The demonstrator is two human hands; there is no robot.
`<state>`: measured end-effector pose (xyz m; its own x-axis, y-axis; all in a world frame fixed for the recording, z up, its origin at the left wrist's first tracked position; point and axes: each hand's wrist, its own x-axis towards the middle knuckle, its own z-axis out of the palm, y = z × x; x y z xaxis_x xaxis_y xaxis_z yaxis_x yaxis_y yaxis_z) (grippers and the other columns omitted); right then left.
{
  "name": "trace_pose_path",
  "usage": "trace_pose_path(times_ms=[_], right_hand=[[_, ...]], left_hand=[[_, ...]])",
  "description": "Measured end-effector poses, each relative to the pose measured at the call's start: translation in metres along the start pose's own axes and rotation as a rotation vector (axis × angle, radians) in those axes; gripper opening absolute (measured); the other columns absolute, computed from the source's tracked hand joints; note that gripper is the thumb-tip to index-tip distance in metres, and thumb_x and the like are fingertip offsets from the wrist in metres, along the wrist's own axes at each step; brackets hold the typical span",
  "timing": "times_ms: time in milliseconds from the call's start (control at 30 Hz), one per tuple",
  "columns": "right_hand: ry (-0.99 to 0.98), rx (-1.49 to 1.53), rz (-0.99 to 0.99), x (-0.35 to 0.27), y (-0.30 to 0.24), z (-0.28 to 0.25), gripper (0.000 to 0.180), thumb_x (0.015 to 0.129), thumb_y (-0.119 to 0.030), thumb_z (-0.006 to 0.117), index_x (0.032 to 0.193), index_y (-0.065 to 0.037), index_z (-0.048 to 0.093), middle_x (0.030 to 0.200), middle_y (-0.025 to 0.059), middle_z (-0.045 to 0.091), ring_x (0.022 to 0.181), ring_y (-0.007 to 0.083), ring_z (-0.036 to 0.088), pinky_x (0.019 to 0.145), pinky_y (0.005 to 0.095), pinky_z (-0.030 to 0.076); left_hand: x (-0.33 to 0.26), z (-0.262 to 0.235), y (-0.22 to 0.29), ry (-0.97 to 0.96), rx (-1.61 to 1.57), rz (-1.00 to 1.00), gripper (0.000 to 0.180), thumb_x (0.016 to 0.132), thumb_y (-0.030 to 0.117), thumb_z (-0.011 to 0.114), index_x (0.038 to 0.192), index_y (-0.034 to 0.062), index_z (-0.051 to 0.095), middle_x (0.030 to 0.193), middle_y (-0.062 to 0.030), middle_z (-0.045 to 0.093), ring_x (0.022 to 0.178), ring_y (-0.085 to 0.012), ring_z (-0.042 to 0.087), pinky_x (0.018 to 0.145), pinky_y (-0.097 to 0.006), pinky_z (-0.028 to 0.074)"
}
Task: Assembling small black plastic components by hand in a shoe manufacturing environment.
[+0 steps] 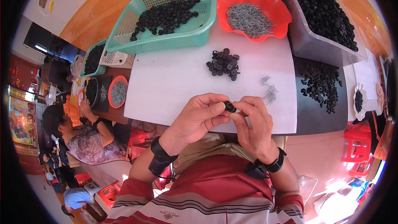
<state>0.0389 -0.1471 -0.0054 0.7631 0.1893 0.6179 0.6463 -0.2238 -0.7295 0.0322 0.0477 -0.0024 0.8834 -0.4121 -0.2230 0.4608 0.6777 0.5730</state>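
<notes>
- One small black plastic part [230, 107] sits pinched between both my hands, near the table's near edge.
- Left hand [199, 116] and right hand [253, 122] have fingertips closed on it.
- I judge a fitting step is in hand; next calls for a metal pin from the small pile [270, 91] at right.
- Farther off lie loose black parts [224, 63], a red bowl [282, 12] and a green basket [199, 37].

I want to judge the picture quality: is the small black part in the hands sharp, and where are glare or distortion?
Head view: the small black part between left hand and right hand is fairly sharp but tiny; the white board is bright, without harsh shadows; glare washes out the lower right corner; straight edges bend near the dark rim.
</notes>
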Motion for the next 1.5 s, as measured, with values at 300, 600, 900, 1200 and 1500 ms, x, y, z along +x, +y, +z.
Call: trace_pose_path(times_ms=[300,600,900,1200,1500], right_hand=[[0.044,-0.008,-0.025,0.001,0.000,0.002,0.030,0.088,0.000,0.077,0.116,-0.004,0.069,0.096,0.0110,0.062,0.065,0.0214,0.062,0.052,0.0318,0.050],[0.095,-0.015,-0.060,0.002,-0.002,0.000,0.030,0.085,0.002,0.080,0.113,-0.003,0.073,0.093,0.0098,0.064,0.067,0.0186,0.064,0.055,0.0298,0.052],[0.092,-0.015,-0.094,0.001,0.002,-0.002,0.038,0.083,0.004,0.081,0.118,-0.004,0.071,0.095,0.0107,0.065,0.071,0.0189,0.067,0.057,0.0287,0.055],[0.069,-0.045,-0.134,0.001,0.001,-0.005,0.042,0.082,0.009,0.078,0.122,-0.002,0.069,0.097,0.0119,0.065,0.071,0.0200,0.069,0.057,0.0294,0.057],[0.050,-0.042,-0.132,0.000,0.000,-0.010,0.041,0.080,0.013,0.077,0.118,0.001,0.069,0.098,0.0133,0.065,0.071,0.0224,0.070,0.056,0.0305,0.057]], left_hand=[[0.000,0.005,-0.003,0.021,0.040,0.021,0.023,0.099,0.006,0.067,0.122,0.0016,0.069,0.114,-0.0120,0.073,0.101,-0.0195,0.073,0.089,-0.032,0.064],[0.001,0.007,-0.009,0.039,0.051,0.058,0.024,0.099,0.008,0.069,0.121,0.0002,0.070,0.112,-0.0124,0.073,0.098,-0.0193,0.073,0.087,-0.032,0.063],[0.001,0.014,-0.012,0.102,0.114,0.066,0.018,0.099,0.013,0.070,0.112,0.0011,0.072,0.111,-0.0125,0.073,0.095,-0.0188,0.073,0.084,-0.032,0.063],[0.001,0.017,-0.017,0.105,0.153,0.123,0.018,0.099,0.013,0.070,0.110,-0.0006,0.072,0.113,-0.0150,0.073,0.095,-0.0197,0.073,0.084,-0.033,0.062],[-0.001,0.028,-0.015,0.136,0.295,0.185,0.021,0.098,0.010,0.072,0.114,-0.0037,0.072,0.102,-0.0114,0.074,0.087,-0.0156,0.071,0.081,-0.029,0.061]])
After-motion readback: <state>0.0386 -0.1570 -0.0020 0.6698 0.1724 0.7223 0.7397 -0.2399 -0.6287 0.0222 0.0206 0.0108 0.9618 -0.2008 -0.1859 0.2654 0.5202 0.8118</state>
